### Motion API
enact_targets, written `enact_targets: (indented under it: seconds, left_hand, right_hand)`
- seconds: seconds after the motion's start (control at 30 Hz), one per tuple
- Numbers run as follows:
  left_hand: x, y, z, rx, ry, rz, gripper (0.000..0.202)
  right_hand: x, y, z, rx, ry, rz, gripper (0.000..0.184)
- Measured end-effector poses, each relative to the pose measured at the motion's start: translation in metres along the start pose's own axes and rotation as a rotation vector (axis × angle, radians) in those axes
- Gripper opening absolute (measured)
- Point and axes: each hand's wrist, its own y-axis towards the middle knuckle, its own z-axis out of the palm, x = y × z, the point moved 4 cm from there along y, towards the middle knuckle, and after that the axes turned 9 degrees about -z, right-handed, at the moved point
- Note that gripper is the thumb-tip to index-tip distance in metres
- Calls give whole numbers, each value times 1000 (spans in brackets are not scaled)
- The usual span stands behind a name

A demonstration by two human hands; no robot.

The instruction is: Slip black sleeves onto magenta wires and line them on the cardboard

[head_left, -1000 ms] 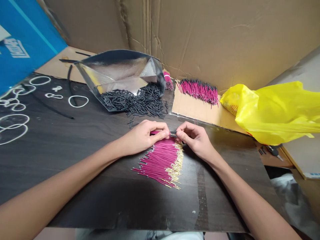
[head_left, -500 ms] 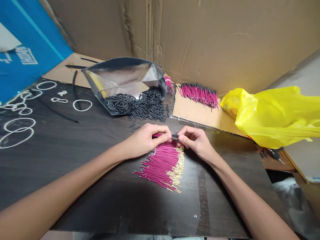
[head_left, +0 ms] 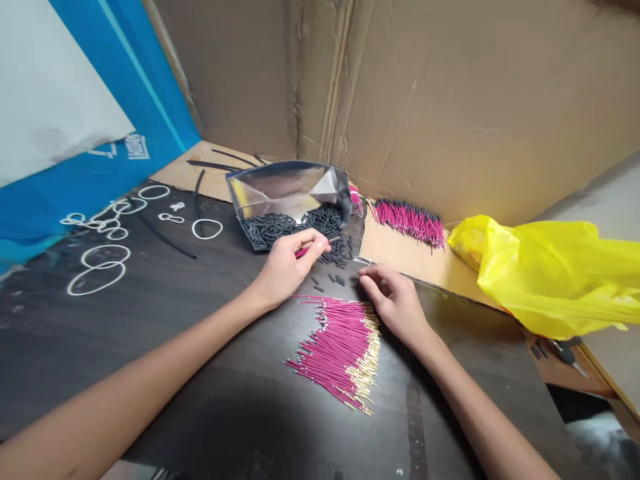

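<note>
My left hand [head_left: 287, 267] is closed around a magenta wire [head_left: 303, 253], mostly hidden by the fingers, at the front of the loose black tube pieces [head_left: 327, 217]. These short pieces spill from an open silver-lined bag [head_left: 290, 183]. My right hand [head_left: 395, 300] hovers to the right, thumb and index finger nearly together; anything between them is too small to make out. Below both hands, a fan of magenta wires [head_left: 335, 340] lies on the dark table, gold-coloured ends pointing right. A few stray tube pieces [head_left: 336, 280] lie between the hands.
Black-tipped magenta wires [head_left: 410, 223] lie on a cardboard sheet [head_left: 380, 247] at the back. A yellow plastic bag [head_left: 555, 273] sits to the right, with a key [head_left: 565, 352] below it. White rubber bands [head_left: 97, 268] and long black tubing [head_left: 167, 237] are at left.
My hands have moved apart. The left has gone up to the tube pieces with a magenta wire; the right has drawn away from it. The camera view has shifted, so the scene sits lower and further right.
</note>
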Motion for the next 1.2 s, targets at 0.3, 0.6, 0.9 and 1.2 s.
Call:
enact_targets:
  seconds: [0.3,0.6,0.9,1.2]
  left_hand:
    - [9,4,-1,6,79,19,28]
    - [3,-4,10,242,143,27,33]
    - [4,-9,21,405,233,1,29]
    - [8,-9,22,409,308,26,29]
  right_hand:
    - [23,28,31,354,-502,-1,6]
    - [0,12,12,112,121,86,13]
    - [4,-14,8,-67,278,82,13]
    - [-3,-15,10,-83,369,160,18]
